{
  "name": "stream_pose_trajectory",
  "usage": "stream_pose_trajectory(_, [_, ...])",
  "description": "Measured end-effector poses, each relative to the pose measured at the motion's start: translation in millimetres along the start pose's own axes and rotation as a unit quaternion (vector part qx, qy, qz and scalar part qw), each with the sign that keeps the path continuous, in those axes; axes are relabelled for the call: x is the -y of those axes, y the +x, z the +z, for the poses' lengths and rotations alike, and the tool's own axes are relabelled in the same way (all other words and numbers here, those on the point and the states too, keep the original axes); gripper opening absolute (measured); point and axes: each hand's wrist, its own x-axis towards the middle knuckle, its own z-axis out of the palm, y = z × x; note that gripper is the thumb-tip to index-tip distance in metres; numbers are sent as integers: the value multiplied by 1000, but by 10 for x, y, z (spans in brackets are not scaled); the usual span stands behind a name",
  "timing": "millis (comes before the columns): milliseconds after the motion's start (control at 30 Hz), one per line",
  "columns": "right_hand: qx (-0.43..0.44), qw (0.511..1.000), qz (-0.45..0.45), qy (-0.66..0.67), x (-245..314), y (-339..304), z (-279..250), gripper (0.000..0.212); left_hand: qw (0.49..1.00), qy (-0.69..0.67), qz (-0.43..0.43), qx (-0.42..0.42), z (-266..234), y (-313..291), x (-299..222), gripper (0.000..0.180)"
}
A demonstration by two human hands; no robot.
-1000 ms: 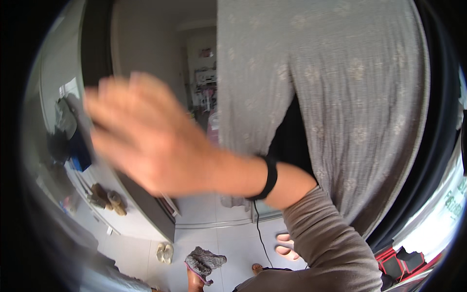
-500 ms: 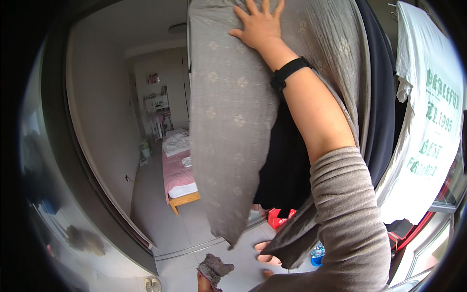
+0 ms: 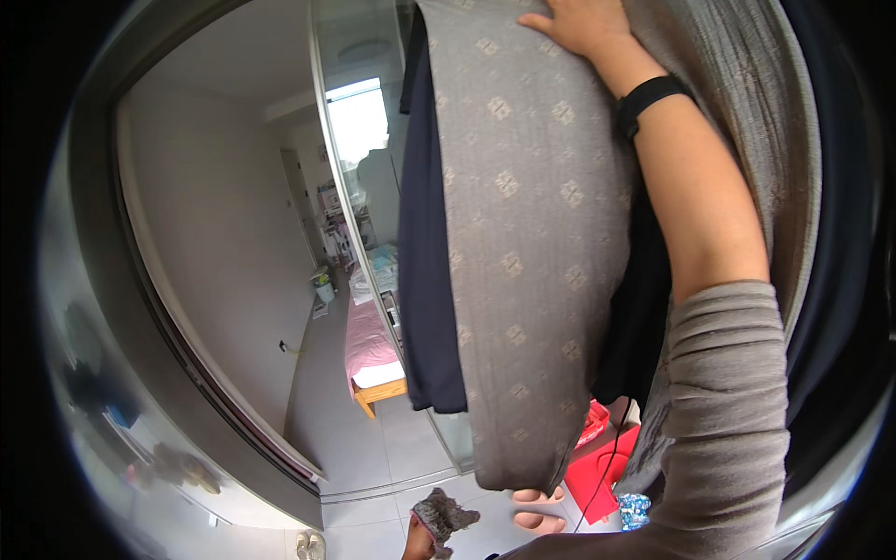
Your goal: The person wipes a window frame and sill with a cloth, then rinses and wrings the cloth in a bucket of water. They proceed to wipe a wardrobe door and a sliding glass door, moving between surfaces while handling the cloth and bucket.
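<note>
My right hand (image 3: 593, 28), with a black band on its wrist, reaches up to the top edge and rests against a hanging grey cloth (image 3: 513, 233) with pale flower motifs. The thumb is stretched out to the side; the fingertips are cut off by the frame. Rippled folds of grey fabric (image 3: 791, 149) hang to the right of my forearm. Dark navy cloth (image 3: 431, 289) shows along the left edge of the grey one, and black cloth (image 3: 639, 317) hangs behind it. My left hand is out of sight.
A glass sliding door (image 3: 341, 177) stands to the left, with a pink-covered bed (image 3: 371, 343) in the room beyond. Low down are red bags (image 3: 590, 481), a blue patterned bundle (image 3: 635, 511), pink slippers (image 3: 539, 521), a grey fuzzy thing (image 3: 443, 516) and pale shoes (image 3: 310, 546).
My right hand and the grey cloth sit higher and further right in view. Navy cloth now shows at its left, more of the red bags appears, and the white printed shirt has left the picture.
</note>
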Motion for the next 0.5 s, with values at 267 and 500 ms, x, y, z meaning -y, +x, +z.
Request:
stream_pose_trajectory(267, [-18,996,-18,-82,92,127,-472,70,992,32,86,-88,-206,186,-228,31])
stream_pose_trajectory(500, [128,976,52,-168,74,370,-1100,74,996,39,72,-29,-608,-81,-469,31])
